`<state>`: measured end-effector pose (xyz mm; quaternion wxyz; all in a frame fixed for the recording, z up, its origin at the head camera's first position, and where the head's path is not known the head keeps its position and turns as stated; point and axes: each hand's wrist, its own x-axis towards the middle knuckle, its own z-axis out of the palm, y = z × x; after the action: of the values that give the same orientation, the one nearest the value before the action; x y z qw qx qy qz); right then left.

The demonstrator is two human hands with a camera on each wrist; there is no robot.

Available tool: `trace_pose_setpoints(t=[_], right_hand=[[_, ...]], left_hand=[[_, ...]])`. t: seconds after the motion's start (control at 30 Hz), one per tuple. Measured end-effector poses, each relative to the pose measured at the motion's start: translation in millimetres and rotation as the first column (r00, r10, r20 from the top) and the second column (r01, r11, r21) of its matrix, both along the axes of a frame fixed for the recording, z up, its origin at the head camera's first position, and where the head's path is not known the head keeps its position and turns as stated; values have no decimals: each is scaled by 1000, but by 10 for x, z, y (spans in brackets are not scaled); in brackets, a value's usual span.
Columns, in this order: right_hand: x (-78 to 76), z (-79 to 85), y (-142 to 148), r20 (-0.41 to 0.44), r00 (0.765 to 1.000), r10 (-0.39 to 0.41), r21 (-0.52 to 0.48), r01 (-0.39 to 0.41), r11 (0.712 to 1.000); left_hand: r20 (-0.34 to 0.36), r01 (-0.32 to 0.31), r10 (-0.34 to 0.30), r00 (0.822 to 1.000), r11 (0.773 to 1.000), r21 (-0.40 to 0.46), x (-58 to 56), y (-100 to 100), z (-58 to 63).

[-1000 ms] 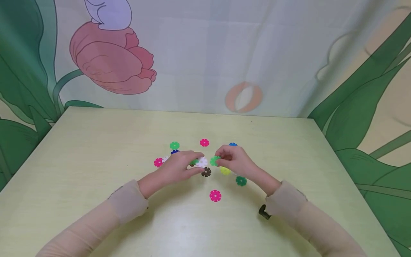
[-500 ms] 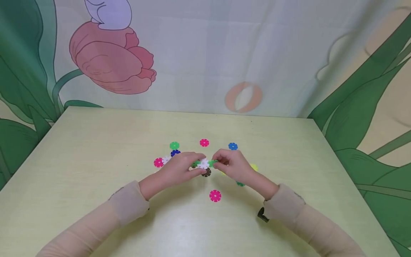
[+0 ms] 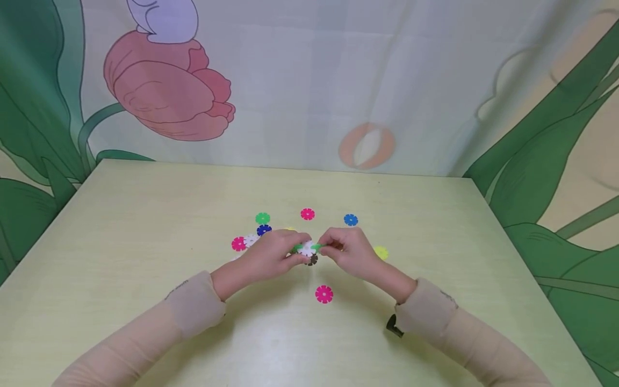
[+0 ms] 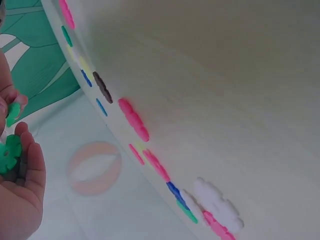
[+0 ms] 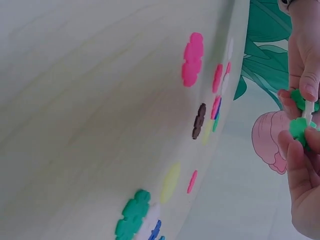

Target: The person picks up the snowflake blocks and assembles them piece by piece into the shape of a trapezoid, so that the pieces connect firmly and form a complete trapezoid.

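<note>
Pale wood-grain table [image 3: 145, 252], printed cloth curtain [image 3: 290, 80] behind it, pink flower drawing [image 3: 164, 97] above its left end. Over table's middle: white notched plastic disc [image 3: 307, 249] between two green ones. Left hand [image 3: 268, 255] fingers curled round one green disc [image 5: 298, 99]; right hand [image 3: 353, 251] pinches other green disc [image 5: 298, 129]. Loose pink notched disc [image 3: 324, 294] flat toward table's near side.
</note>
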<state>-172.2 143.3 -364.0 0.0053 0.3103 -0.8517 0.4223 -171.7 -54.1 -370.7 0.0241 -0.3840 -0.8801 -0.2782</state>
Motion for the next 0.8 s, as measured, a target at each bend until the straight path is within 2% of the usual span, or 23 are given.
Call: trace_pose_setpoints(t=[0.2,0.47,0.63,0.8], right_hand=[[-4,-2,11,63,998,-8,22,6,1000],[-65,-17,51,112,994,-5,60,-1,998],[-193,-84,220,121,991,-55,165,34,986],[-310,-192,361,160,981,-107,327,49,944]], left_hand=[[115,-56,53,992,998,20,8,23,-35],[115,-94,86,990,994,64,-24,32,-60],[127,-145,138,982,988,49,-57,-61,-85],[114,-154,150,982,988,25,-63,-157,-80]])
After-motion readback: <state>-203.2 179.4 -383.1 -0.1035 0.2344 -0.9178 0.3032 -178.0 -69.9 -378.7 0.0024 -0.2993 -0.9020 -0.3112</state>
